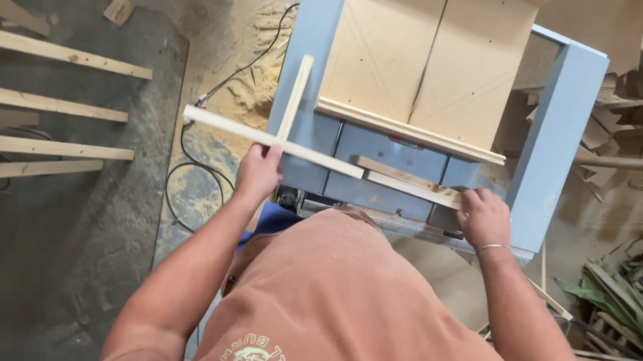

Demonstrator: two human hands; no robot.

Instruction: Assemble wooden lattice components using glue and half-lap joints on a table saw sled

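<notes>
Left hand (259, 172) grip closed on crossed strips (278, 142); right hand (483, 217) closed on short boards (409, 183). Keep both flat on blue bench (388, 152).

Head camera looks steeply down, close above a saw table (560, 110), seemingly.

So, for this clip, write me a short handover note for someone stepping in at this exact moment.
Left hand grips two thin wooden strips crossed into a T shape, held over the left edge of the blue saw table.
Right hand rests on short wooden pieces lying at the table's front edge.
A plywood sled sits on the table, nothing on it.
Long wooden slats lie on the floor to the left, sawdust beside the table.
</notes>
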